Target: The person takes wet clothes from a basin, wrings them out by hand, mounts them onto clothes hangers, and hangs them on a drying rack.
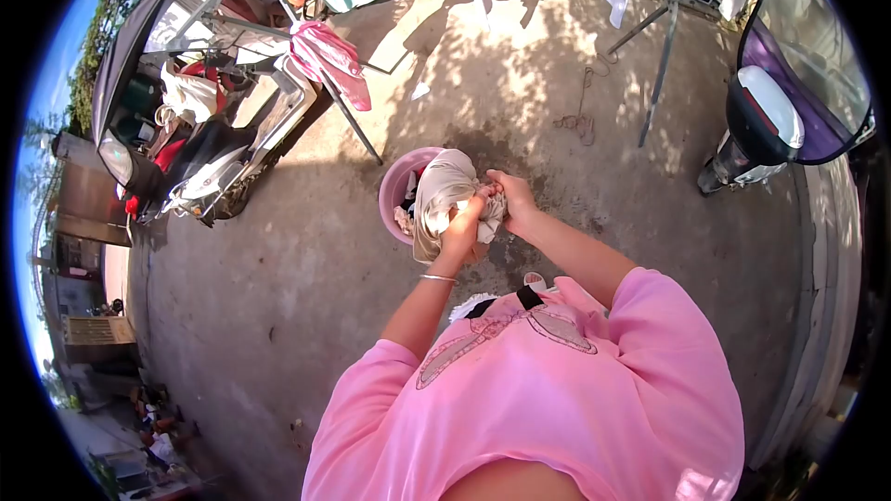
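Holding beige cloth [444,184] just above centre of view, bunched, hiding right side of pink basin [388,193], which opens toward nine o'clock; cannot tell if touching rim. Best, by judgement, to gather slack folds evenly and hold loose part over basin, off concrete ground [306,269]. Gripping with left hand [460,232] at five o'clock, right hand [517,199] at three: fingers curled round crumpled folds, not spread; cannot tell how hard.

On my feed the cloth [441,187] looks matt and crumpled, the tub [390,193] smooth plastic, the bangle [439,278] shiny metal, the ground [278,315] rough, matt concrete.
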